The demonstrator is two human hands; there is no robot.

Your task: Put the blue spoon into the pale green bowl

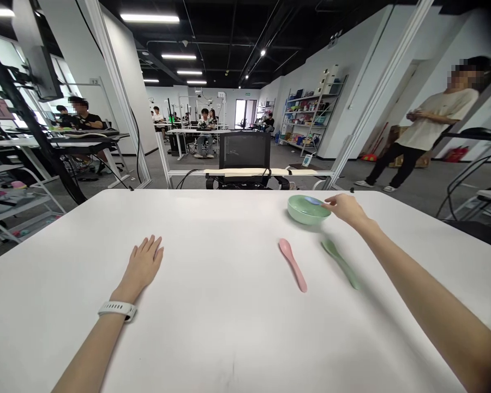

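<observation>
Green bowl (309, 210) sits upright, as far as the view shows, toward the far right of the white table (213, 338), close to its far edge. Pale blue patch inside it, too small to tell whether item or reflection. Right hand (347, 210) is at the bowl's right side, fingertips (326, 202) on the rim. Fingers are extended, with no clear clench; the view does not settle whether this is a grasp or only contact. Left hand (145, 263) lies palm down on the table, left of centre, fingers spread, released, holding nothing, well apart from the bowl. White watch (117, 310) on the left wrist. Pink spoon (293, 265) lies nearer than the bowl and slightly left of it, scoop end far, handle running near and right. Green spoon (340, 264) lies right of the pink spoon, roughly parallel and apart from it, scoop end just short of the bowl. No hand touches either spoon. Past the far edge: dark monitor (244, 150) on a metal frame, storage shelf (313, 112) with boxes on the right, standing person (429, 123) in a pale T-shirt further right, seated person (82, 117) at a desk on the left.
</observation>
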